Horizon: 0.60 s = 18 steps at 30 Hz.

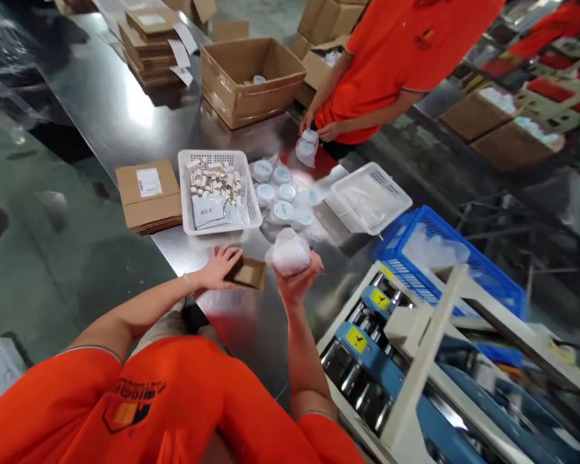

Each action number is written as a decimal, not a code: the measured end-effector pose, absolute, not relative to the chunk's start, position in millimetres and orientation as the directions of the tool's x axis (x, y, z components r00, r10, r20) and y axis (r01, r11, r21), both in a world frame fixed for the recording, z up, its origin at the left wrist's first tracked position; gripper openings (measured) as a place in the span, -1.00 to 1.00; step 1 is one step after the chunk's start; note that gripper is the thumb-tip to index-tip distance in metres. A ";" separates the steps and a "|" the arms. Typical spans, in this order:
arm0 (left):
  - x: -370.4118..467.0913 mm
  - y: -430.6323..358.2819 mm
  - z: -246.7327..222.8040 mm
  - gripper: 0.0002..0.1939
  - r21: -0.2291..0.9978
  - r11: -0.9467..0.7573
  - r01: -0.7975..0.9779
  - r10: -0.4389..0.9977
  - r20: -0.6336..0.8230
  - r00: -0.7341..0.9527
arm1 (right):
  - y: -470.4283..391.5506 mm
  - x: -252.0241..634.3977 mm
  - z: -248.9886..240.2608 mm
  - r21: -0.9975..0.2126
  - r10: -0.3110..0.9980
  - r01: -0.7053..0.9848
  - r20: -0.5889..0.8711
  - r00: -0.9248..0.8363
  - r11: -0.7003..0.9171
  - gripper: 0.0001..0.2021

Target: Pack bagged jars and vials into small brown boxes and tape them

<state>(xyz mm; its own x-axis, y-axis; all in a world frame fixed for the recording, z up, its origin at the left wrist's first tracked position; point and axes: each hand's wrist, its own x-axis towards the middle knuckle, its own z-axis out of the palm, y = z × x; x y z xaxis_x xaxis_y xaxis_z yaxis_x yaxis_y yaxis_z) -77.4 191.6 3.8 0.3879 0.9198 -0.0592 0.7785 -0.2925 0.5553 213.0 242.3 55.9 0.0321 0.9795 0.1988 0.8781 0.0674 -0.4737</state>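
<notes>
My left hand [221, 265] lies flat on a small brown box [249, 273], fingers spread out and pressing on its top, not closed around it. The box sits on the shiny metal table [116, 116], close to my body. My right hand [297, 278] is lifted up just beside the box. Its fingers curl around a white jar in a clear bag [289, 252], holding it from below. Past my hands I see a white basket [220, 191] full of little tubes and papers. Next to it lies a bunch of round white jars [278, 190]. A flat pile of brown cardboard [148, 194] is on the left. Across the table, another person [391, 58] in an orange shirt holds a bagged jar [308, 147] in both hands.
</notes>
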 end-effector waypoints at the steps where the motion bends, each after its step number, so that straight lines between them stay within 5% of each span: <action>1: -76.2 191.6 0.3 0.42 0.588 -0.271 0.762 0.929 -0.047 0.367 | 228.3 209.5 54.0 -0.495 0.980 0.857 0.193 -0.052 0.143 -0.25; 5: -78.4 189.5 -10.8 0.44 0.716 -0.231 0.659 0.952 0.025 0.307 | 198.7 171.5 47.4 -0.550 0.896 0.748 0.000 -0.445 0.371 -0.26; 10: -81.4 191.2 -5.4 0.33 0.724 -0.274 0.634 0.936 0.051 0.347 | 203.8 134.0 51.5 -0.364 0.879 0.849 -0.139 -0.456 0.383 -0.01; 12: -80.9 192.6 0.7 0.22 0.688 -0.304 0.658 0.919 0.031 0.392 | 203.8 136.5 54.8 -0.342 0.882 0.853 -0.120 -0.455 0.393 -0.11; 16: -76.3 190.7 11.1 -0.25 0.618 -0.387 0.684 0.881 0.028 0.473 | 217.4 161.9 68.5 -0.393 0.927 0.867 -0.084 -0.364 0.305 -0.73; 18: -72.7 188.9 14.2 -0.52 0.614 -0.436 0.658 0.852 0.047 0.521 | 250.2 159.6 82.9 -0.371 0.954 0.892 -0.049 -0.297 0.259 -0.61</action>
<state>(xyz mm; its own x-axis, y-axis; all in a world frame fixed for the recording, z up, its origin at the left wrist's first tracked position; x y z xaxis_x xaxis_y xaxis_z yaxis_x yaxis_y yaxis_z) -72.7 188.9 14.2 0.5208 0.8524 0.0473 0.6581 -0.4362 0.6137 159.6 250.2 82.9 -0.2971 0.9536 -0.0490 0.8917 0.2587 -0.3714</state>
